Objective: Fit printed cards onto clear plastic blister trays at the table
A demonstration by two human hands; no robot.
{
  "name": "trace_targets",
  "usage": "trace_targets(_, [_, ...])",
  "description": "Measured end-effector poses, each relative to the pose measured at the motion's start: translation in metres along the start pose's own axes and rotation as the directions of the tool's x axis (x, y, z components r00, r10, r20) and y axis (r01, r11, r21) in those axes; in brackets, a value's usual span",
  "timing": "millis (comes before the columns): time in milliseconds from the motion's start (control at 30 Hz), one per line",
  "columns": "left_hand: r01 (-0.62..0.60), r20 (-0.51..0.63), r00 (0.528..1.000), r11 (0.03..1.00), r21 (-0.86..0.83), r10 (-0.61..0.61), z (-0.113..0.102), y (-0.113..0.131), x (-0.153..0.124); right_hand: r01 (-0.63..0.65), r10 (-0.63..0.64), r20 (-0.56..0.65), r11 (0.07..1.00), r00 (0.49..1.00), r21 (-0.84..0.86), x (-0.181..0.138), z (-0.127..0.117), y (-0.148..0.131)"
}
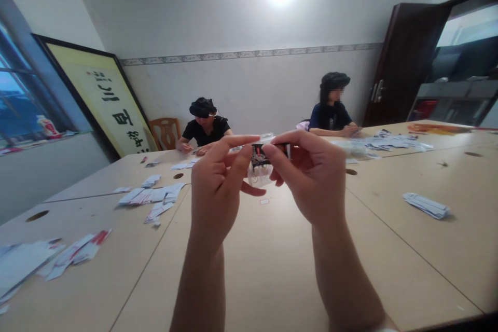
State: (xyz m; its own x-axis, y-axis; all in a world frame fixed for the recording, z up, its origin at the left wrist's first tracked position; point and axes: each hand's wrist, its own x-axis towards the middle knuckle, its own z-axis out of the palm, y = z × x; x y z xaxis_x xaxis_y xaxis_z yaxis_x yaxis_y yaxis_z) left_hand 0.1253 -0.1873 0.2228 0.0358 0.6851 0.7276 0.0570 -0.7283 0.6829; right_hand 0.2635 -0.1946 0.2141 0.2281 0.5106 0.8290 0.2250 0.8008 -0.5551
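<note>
In the middle of the view, both hands hold a small clear plastic container [260,176] above the table. A black printed label [258,154] lies across its side, and the label's right end reaches past my right thumb. My left hand [218,181] is closed round the container's left side, thumb on the label's left end and index finger along the top. My right hand [317,176] is closed too, its thumb pressing on the label and its fingers behind. The fingers hide much of the container and part of the label.
On the light wooden table [264,270] lie paper strips [151,195] at left, a folded stack [426,205] at right and more papers [392,141] at far right. Two people sit across the table. A small red-bordered sticker [264,202] lies beyond my hands.
</note>
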Motion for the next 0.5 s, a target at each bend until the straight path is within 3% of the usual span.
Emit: trace_targets(500, [-0.032,-0.001,0.999,0.997,0.076,0.032,0.0060,-0.0086,-0.0022,-0.141,0.141,-0.013,0.989,0.990,-0.042,0.0038,-0.0047,0.0007])
